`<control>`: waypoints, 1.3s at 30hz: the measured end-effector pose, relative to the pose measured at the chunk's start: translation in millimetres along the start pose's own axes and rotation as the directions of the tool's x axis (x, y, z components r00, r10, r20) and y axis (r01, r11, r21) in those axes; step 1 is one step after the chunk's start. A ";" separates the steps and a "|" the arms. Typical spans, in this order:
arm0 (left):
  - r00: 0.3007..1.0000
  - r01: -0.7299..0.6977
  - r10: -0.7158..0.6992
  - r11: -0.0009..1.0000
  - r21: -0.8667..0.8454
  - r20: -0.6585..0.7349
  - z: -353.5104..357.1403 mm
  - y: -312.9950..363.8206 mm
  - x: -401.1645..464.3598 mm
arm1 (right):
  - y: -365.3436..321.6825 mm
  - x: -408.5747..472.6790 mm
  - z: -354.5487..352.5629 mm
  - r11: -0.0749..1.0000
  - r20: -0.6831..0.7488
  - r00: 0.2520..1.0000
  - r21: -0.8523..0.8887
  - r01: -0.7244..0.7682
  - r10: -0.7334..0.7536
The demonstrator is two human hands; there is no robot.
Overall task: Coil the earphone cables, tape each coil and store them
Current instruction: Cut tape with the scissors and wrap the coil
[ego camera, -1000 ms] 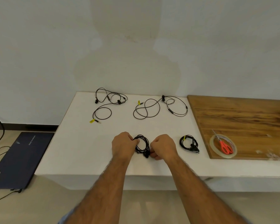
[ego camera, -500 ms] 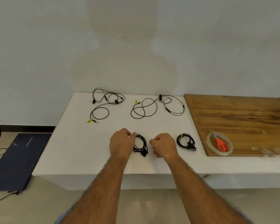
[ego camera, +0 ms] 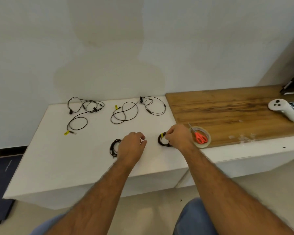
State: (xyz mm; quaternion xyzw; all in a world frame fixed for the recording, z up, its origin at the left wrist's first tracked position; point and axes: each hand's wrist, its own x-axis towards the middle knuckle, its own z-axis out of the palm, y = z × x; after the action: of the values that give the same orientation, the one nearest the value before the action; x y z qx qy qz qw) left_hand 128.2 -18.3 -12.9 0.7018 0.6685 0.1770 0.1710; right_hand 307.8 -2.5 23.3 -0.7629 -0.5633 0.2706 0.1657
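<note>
The white surface (ego camera: 54, 160) carries 4 black earphone sets, with a wooden board (ego camera: 227, 109) laid on its right part. On the floor at the left lies a dark laptop (ego camera: 2, 184).

At the back, 2 earphones lie uncoiled. The left loose earphone (ego camera: 81, 114) sprawls with its long axis running from back to front, its yellow-tagged plug pointing toward the front-left. The right loose earphone (ego camera: 136, 110) stretches mostly left to right, its yellow-tagged plug at the left end.

Nearer the front edge are 2 coils. The left coil (ego camera: 114, 147) lies flat, an oval with its long axis front to back, partly hidden behind the left hand (ego camera: 131, 146). That hand hangs beside it, fingers loosely curled, thumb and forefinger near each other, gripping nothing visible. The right hand (ego camera: 178, 138) pinches the right coil (ego camera: 163, 140), a flat ring with a yellow tag at its back edge.

A roll of clear tape (ego camera: 206, 139) sits on the board's front-left corner, just beside the right hand, with orange scissors (ego camera: 199, 136) lying across it, blades pointing back-left. A white controller (ego camera: 283, 111) rests far right.
</note>
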 end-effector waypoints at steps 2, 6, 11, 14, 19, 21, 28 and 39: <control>0.999 -0.039 0.039 0.999 -0.019 0.025 6.6 19.9 5.9 | 16.8 3.9 -21.3 0.997 -0.064 0.998 -0.076 -0.005 0.000; 0.992 -0.109 0.114 0.990 -0.090 0.052 25.4 66.4 21.8 | 56.2 14.1 -59.4 0.987 -0.164 0.982 -0.116 -0.113 0.094; 0.978 -0.172 0.182 0.980 -0.102 0.103 48.8 113.4 41.4 | 88.3 22.0 -76.6 0.983 -0.168 0.978 -0.115 -0.146 0.126; 0.968 -0.175 0.183 0.983 -0.062 0.170 63.2 125.6 49.6 | 95.4 23.8 -74.4 0.986 -0.101 0.990 -0.131 -0.107 0.094; 0.956 -0.175 0.175 0.984 -0.024 0.236 75.7 129.4 54.5 | 101.9 27.1 -65.3 0.983 -0.079 0.995 -0.167 -0.075 0.063; 0.951 -0.185 0.187 0.982 -0.032 0.245 77.3 129.8 55.3 | 103.4 29.2 -63.4 0.981 -0.094 0.994 -0.183 -0.066 0.049; 0.956 -0.142 0.148 0.989 -0.042 0.253 75.8 130.6 58.8 | 108.5 32.7 -57.7 0.984 -0.097 0.995 -0.173 -0.036 0.019; 0.936 -0.125 0.153 0.986 -0.107 0.316 69.7 130.1 63.1 | 118.4 36.2 -59.1 1.000 -0.043 0.999 -0.028 -0.011 0.009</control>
State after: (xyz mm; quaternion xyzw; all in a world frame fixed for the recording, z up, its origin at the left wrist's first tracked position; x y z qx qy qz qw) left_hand 278.4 38.3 -10.9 0.7590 0.5718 0.0995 0.2950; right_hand 442.3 -1.8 -3.7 -0.7736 -0.5596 0.2471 0.1654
